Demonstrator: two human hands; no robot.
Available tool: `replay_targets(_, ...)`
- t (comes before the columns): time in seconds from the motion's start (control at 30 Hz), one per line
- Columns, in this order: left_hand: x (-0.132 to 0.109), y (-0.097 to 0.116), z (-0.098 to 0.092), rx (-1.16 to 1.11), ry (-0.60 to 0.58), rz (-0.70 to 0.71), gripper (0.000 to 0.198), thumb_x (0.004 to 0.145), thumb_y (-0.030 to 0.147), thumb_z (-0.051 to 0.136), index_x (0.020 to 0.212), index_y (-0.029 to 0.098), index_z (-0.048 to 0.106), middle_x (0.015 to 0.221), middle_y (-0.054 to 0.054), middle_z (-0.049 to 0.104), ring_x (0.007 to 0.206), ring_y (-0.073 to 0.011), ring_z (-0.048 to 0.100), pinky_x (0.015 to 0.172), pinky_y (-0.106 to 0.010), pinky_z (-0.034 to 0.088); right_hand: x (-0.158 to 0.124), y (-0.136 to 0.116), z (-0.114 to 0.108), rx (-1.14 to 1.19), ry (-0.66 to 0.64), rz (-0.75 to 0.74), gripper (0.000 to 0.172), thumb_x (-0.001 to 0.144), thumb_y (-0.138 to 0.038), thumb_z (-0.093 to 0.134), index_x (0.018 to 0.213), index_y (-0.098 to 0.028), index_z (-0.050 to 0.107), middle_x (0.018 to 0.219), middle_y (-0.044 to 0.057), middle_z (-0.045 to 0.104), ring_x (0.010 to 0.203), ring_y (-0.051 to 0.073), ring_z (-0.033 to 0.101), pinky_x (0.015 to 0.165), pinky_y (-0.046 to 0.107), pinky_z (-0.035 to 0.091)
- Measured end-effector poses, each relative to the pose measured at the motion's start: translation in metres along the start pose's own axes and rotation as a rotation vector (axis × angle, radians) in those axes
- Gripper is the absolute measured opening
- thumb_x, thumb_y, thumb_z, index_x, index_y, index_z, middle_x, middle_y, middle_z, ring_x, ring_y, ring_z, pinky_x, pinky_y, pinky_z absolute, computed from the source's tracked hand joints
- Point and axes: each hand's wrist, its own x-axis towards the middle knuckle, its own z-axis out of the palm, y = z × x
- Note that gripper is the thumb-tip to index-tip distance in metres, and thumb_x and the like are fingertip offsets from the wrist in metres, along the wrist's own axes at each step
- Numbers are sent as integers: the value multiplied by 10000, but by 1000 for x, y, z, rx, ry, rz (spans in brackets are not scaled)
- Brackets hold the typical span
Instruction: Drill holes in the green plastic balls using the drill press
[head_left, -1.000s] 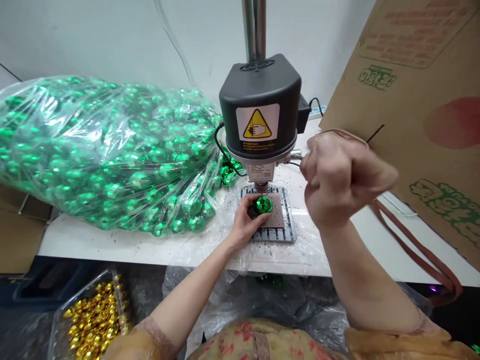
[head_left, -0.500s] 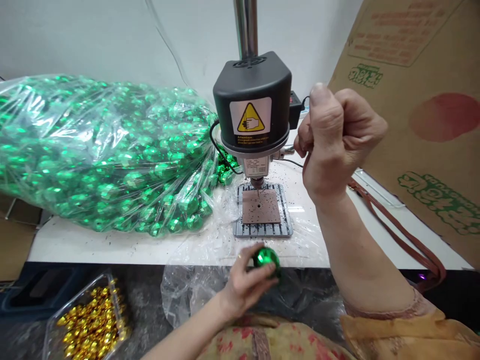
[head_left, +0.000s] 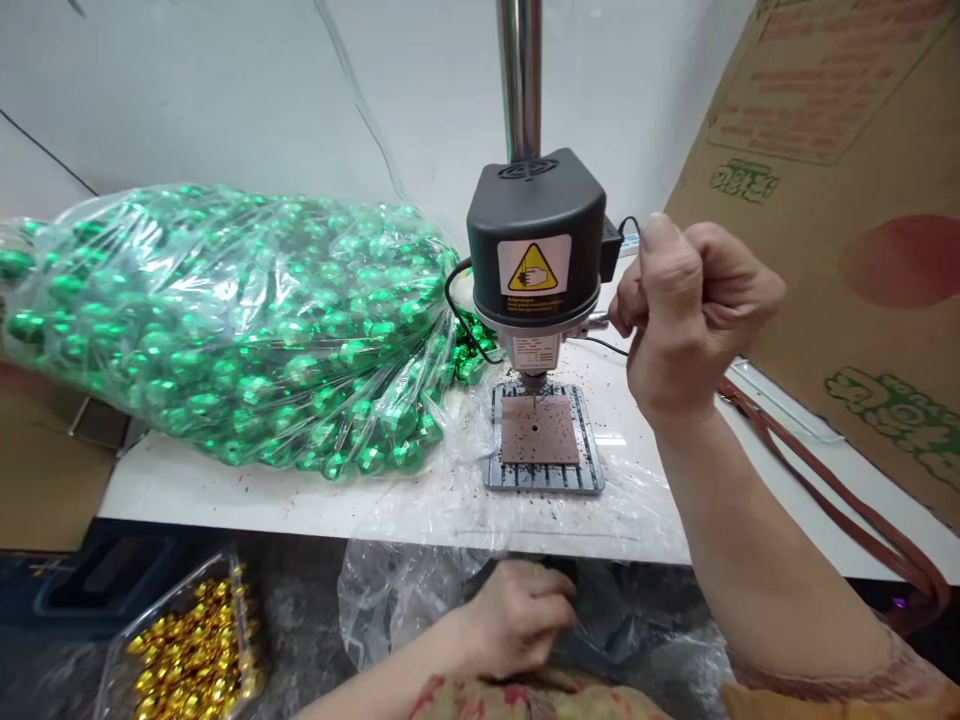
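Note:
A small bench drill [head_left: 535, 258] stands on the white table [head_left: 225, 485], its bit above a brown pad [head_left: 538, 429] on a slotted base. My right hand [head_left: 694, 310] is a fist wrapped round the drill's side lever. My left hand [head_left: 517, 615] is below the table edge, fingers curled palm down inside a clear plastic bag [head_left: 390, 600] in my lap; what it holds, if anything, is hidden. A big clear sack of shiny green balls [head_left: 225, 320] lies left of the drill.
A large cardboard box [head_left: 847, 220] leans at the right, with a brown strap [head_left: 825, 490] trailing over the table edge. A clear tray of gold balls [head_left: 187, 645] sits low at the left. Dark shavings speckle the table around the drill base.
My left hand took a green ball off the drill pad, carried it down past the table edge and into the bag, where the ball no longer shows. My right hand rose with the lever.

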Motion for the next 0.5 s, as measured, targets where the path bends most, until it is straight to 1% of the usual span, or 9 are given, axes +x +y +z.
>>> replay_targets(0.03, 16, 8, -17, 21, -3, 107, 209, 757, 206, 686, 844, 368, 785, 925, -24, 813, 790, -264, 771, 650, -416, 637, 0, 0, 0, 3, 3, 1, 525, 956, -269, 662, 559, -242, 320, 486, -58, 303, 402, 79, 308, 410, 340, 249)
replay_targets(0.07, 35, 14, -36, 70, 124, 139, 212, 811, 167, 611, 816, 318, 759, 892, -38, 805, 819, -268, 777, 663, -416, 630, -1, 0, 0, 8, 5, -1, 522, 957, -260, 659, 558, -240, 322, 487, -59, 294, 405, 76, 311, 412, 334, 252)
replay_targets(0.13, 84, 15, -79, 195, 434, 59, 186, 873, 160, 568, 818, 266, 711, 879, -48, 779, 860, -255, 758, 749, -405, 619, -2, 1, -1, 19, 9, -13, 511, 961, -238, 650, 564, -231, 328, 497, -62, 289, 414, 65, 322, 418, 314, 260)
replay_targets(0.17, 110, 11, -100, 245, 536, 4, 150, 883, 177, 576, 860, 256, 702, 889, -51, 764, 871, -250, 738, 801, -407, 611, -2, 2, -1, 20, 6, -20, 507, 964, -230, 645, 567, -225, 330, 503, -63, 294, 420, 58, 329, 423, 303, 266)
replay_targets(0.23, 159, -6, -134, 310, 641, -93, 142, 877, 182, 593, 954, 244, 694, 905, -50, 738, 856, -242, 693, 880, -415, 589, -3, 4, -2, 21, 5, -28, 505, 968, -231, 640, 573, -216, 326, 513, -65, 296, 429, 50, 336, 431, 288, 272)
replay_targets(0.3, 197, -26, -152, 341, 601, -170, 177, 801, 138, 675, 949, 233, 683, 939, -68, 716, 914, -271, 679, 974, -449, 558, -4, 5, -3, 12, 2, -31, 515, 973, -252, 640, 575, -215, 316, 517, -63, 294, 434, 50, 341, 434, 283, 277)
replay_targets(0.37, 220, -44, -157, 356, 499, -261, 256, 697, 67, 744, 883, 229, 676, 916, -73, 677, 965, -313, 675, 1021, -482, 530, -4, 5, -3, 6, 9, -35, 523, 971, -266, 647, 576, -217, 308, 517, -63, 299, 435, 50, 337, 432, 284, 274)
replay_targets(0.43, 231, -54, -154, 358, 434, -320, 323, 606, 0, 774, 810, 225, 662, 853, -58, 629, 980, -348, 676, 1025, -509, 516, -4, 5, -2, -4, 9, -41, 522, 972, -270, 646, 576, -215, 310, 519, -64, 309, 435, 48, 340, 435, 283, 270)
replay_targets(0.5, 233, -56, -151, 354, 424, -338, 358, 565, -31, 782, 787, 220, 655, 812, -40, 590, 977, -359, 677, 1019, -519, 509, -4, 3, -2, -8, 0, -38, 514, 975, -270, 640, 577, -212, 320, 521, -66, 311, 435, 47, 340, 437, 282, 266)
